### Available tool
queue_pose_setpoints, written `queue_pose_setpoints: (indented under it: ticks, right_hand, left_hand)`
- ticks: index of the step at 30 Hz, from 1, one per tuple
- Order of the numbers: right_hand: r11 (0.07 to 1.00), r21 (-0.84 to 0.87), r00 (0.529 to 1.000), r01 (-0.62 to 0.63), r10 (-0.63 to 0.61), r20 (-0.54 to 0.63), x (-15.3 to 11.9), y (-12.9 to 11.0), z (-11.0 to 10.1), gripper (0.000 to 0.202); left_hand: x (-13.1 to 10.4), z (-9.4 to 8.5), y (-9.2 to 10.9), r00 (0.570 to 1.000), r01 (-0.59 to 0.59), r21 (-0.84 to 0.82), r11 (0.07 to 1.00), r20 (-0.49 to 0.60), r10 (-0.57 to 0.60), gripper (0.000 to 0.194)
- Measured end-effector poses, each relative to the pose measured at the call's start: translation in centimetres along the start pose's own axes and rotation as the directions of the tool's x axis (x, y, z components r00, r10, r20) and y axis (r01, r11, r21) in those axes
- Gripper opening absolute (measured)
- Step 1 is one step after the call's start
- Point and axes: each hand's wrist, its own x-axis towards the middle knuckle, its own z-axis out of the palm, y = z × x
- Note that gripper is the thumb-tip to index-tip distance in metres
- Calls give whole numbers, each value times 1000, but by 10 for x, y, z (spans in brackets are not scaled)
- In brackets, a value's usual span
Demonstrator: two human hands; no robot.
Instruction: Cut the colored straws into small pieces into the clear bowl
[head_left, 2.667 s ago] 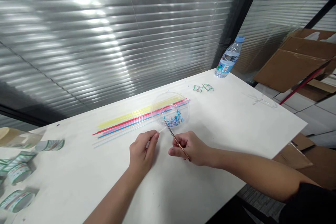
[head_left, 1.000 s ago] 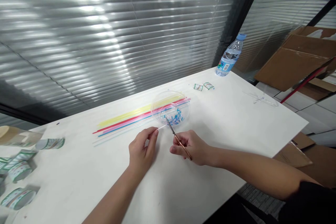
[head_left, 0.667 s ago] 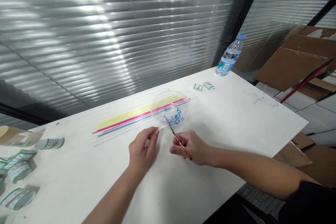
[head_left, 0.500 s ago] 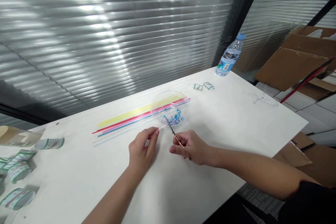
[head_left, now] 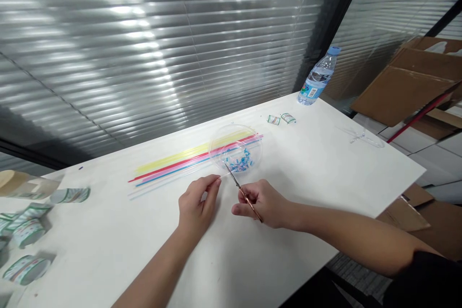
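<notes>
My left hand point(head_left: 199, 200) pinches a thin, pale straw point(head_left: 225, 174) between thumb and fingertips, its free end pointing right. In my right hand point(head_left: 265, 203) is a pair of scissors point(head_left: 235, 182) with copper-coloured handles, the blades angled up and left across the straw's end. Both hands are just in front of a clear plastic bowl point(head_left: 260, 154), and the blade tips reach its near rim. Small cut straw pieces point(head_left: 242, 160), mostly blue and purple, lie in the bowl. Long straws point(head_left: 173, 162) in yellow, red, pink, blue and clear stretch left from the bowl.
A water bottle point(head_left: 317, 79) stands at the back right corner of the white table point(head_left: 325, 168). Two small patterned wrappers point(head_left: 274, 120) lie near the back edge. Several patterned rolls point(head_left: 27, 269) sit at the left. A clear plastic item point(head_left: 364, 138) lies at the right, near cardboard boxes point(head_left: 393, 82).
The scissors' blade tips have dropped slightly towards the straw, and less of the straw shows beyond my left fingertips. Both hands keep their grips. The view has shifted a little.
</notes>
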Motion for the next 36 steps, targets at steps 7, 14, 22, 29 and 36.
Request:
queue_pose_setpoints:
  ticks: [7, 14, 22, 29, 36]
  right_hand:
    - [1000, 3, 1000, 12, -12, -10, 0, 2, 0, 55]
    - [1000, 14, 1000, 3, -3, -8, 1, 2, 1, 56]
    - [1000, 5, 1000, 7, -7, -19, 1, 2, 1, 56]
    - [1000, 0, 1000, -7, 7, -18, 1, 3, 1, 56]
    - [1000, -10, 1000, 5, -5, -16, 1, 3, 1, 57]
  left_hand:
    - [1, 0, 0, 1000, -17, -5, 1000, 15, 17, 10]
    - [1, 0, 0, 1000, -11, 7, 1000, 3, 11, 10]
    - [0, 1, -3, 1000, 1, -1, 1000, 3, -1, 12]
    - [2, 2, -1, 1000, 0, -18, 1000, 1, 0, 12]
    - [2, 1, 0, 999, 49, -8, 999, 22, -48, 16]
